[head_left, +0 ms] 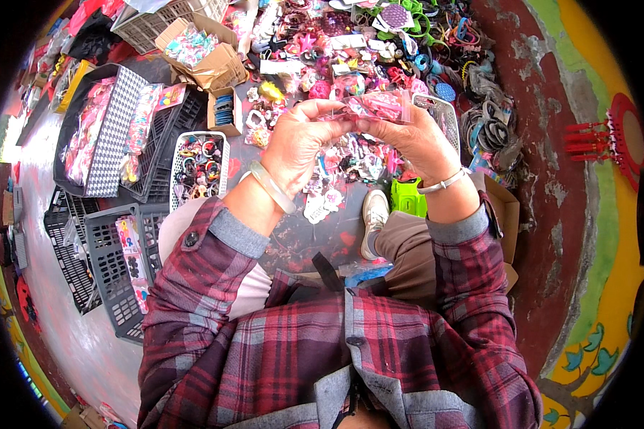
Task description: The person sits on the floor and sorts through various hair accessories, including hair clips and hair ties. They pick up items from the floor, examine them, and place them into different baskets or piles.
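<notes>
Between both hands I hold a clear plastic bag [383, 106] with pink and red small items inside; their exact kind is too small to tell. My left hand [300, 139] pinches the bag's left end, thumb and fingers pressed together. On the right side my right hand [415, 139] closes on the bag from below, its thumb near the left thumb. Beyond the hands lies a wide spread of colourful hair accessories [336, 161]. A white basket of hair ties [199, 166] stands left of my left wrist. Another white basket [438, 113] sits partly hidden behind my right hand.
Grey plastic crates [114, 264] stand at the left, beside a houndstooth-patterned box [112, 136] of packaged goods. Cardboard boxes [218, 68] are farther back. A bright green plastic object [408, 197] lies by my shoe [373, 218]. Headbands [488, 129] pile along the red wall [551, 171].
</notes>
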A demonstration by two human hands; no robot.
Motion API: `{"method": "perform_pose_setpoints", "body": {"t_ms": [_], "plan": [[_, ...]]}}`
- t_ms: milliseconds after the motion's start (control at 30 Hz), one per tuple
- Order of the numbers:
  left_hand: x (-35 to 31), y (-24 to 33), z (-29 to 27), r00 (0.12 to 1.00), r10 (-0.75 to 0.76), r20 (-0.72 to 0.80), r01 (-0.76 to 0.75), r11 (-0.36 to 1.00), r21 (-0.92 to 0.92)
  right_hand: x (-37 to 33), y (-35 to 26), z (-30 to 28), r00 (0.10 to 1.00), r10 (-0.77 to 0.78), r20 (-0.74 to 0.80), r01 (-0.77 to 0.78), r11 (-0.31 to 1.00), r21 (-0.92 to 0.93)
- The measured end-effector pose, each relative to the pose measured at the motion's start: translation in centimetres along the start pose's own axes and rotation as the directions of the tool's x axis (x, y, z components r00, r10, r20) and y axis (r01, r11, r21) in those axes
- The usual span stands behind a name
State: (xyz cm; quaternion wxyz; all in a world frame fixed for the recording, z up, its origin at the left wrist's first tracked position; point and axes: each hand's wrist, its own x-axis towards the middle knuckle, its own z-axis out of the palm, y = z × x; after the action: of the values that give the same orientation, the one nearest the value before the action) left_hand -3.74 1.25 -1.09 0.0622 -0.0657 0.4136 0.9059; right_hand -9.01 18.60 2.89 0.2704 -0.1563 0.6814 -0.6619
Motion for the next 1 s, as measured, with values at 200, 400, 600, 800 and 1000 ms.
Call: {"method": "perform_pose_setpoints", "body": {"t_ms": [200,400,600,800,1000], "plan": [[0.3,-0.3,0.2,1.000,0.011,0.002,-0.012,0.996,0.085,0.0,0.1,-0.2,0.998,0.017,-0.055,-0.007,0.983,0.181],[0.3,-0.6,0.5,0.993,0.117,-0.005,-0.111,0.957,0.268,-0.2,-0.6,-1.5,0.986,0.158,-0.054,-0.142,0.963,0.229],[0.3,-0.6,0.3,0.999,0.048,0.016,-0.050,0.985,0.167,0.1,0.1,-2.2,0.989,0.140,-0.037,-0.134,0.982,0.131],[0.4,-0.3,0.2,0.999,-0.033,0.013,0.034,0.993,-0.111,-0.6,-1.2,-1.8,0.986,0.128,-0.107,-0.117,0.987,0.110],[0.1,0.5,0.3,0.992,-0.061,0.113,0.072,0.992,-0.101,-1.0,-1.9,-2.1,0.994,0.038,-0.100,-0.035,0.999,0.036]]}}
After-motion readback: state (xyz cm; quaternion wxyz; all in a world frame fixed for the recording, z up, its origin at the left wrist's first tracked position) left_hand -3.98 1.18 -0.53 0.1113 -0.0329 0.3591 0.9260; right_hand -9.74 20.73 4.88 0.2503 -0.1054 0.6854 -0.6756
